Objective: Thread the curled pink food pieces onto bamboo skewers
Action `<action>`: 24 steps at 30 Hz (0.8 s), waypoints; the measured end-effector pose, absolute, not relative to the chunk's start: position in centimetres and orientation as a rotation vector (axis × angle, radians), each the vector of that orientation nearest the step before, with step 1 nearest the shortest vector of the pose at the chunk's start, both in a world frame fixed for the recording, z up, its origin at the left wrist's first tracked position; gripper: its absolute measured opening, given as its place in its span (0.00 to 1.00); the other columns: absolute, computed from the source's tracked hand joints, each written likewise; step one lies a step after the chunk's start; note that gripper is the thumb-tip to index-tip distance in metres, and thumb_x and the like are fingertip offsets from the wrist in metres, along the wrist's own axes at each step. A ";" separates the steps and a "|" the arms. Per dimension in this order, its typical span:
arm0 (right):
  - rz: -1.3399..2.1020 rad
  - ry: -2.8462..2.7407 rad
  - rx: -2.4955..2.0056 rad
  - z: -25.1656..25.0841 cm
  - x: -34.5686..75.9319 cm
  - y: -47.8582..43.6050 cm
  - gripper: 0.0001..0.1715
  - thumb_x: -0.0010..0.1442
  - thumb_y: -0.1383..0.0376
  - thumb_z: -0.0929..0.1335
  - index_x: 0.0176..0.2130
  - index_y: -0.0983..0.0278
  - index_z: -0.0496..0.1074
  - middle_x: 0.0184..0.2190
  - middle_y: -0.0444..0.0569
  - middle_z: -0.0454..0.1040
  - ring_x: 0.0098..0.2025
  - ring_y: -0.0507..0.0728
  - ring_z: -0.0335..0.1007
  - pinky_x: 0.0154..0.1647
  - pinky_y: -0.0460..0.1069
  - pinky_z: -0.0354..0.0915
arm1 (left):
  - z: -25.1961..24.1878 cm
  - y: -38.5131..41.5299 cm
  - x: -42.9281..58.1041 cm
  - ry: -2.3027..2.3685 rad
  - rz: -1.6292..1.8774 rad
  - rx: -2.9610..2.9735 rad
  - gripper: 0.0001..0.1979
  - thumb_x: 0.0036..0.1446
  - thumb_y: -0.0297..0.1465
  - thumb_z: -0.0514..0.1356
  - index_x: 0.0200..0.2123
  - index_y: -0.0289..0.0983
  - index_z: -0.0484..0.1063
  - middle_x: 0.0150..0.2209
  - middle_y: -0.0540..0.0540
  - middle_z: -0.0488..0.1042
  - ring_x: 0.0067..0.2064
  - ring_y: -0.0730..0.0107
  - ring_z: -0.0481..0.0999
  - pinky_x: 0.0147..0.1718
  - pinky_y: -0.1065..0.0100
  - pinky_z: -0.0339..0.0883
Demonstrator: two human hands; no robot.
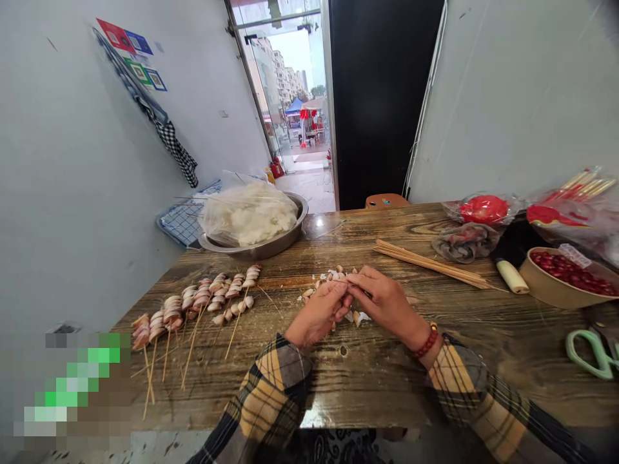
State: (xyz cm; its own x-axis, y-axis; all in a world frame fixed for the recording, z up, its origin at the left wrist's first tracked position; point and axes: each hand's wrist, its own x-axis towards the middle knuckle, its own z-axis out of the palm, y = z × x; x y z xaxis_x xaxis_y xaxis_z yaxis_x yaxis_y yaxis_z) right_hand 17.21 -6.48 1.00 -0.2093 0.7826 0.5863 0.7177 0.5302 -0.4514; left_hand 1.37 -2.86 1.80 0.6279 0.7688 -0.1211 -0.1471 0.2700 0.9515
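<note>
Over the middle of the table, my left hand and my right hand meet at the fingertips. Both are closed in a pinch; what lies between the fingers is too small and covered to make out. Garlic cloves and bits of papery skin are scattered behind and beneath the hands. To the left lie several skewers threaded with whitish-pink pieces, their bare sticks pointing toward me. One skewer near my left hand carries a short row of garlic cloves.
A steel basin with a plastic-covered white mass stands back left. Bare bamboo skewers lie right of centre. Farther right are a bowl of red berries, a pale cylinder, plastic-wrapped items and green-handled scissors.
</note>
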 end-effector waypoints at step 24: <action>0.026 -2.113 -1.471 0.3 16.8 -6.9 0.28 0.64 0.71 0.61 0.62 0.57 0.61 0.52 0.49 0.74 0.45 0.57 0.75 0.42 0.49 0.71 | 2.5 -2.3 1.1 0.503 0.896 0.741 0.11 0.58 0.34 0.60 0.40 0.32 0.72 0.24 0.55 0.58 0.17 0.85 0.51 0.15 0.79 0.57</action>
State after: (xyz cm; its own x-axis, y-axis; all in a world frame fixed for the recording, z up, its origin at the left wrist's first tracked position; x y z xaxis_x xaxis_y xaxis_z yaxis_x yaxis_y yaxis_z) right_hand 16.80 -6.86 0.27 -0.2419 0.8697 0.4302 0.8589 0.3982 -0.3220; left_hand 1.09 -2.35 2.50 0.5389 0.8377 -0.0885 -0.5127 0.4095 0.7546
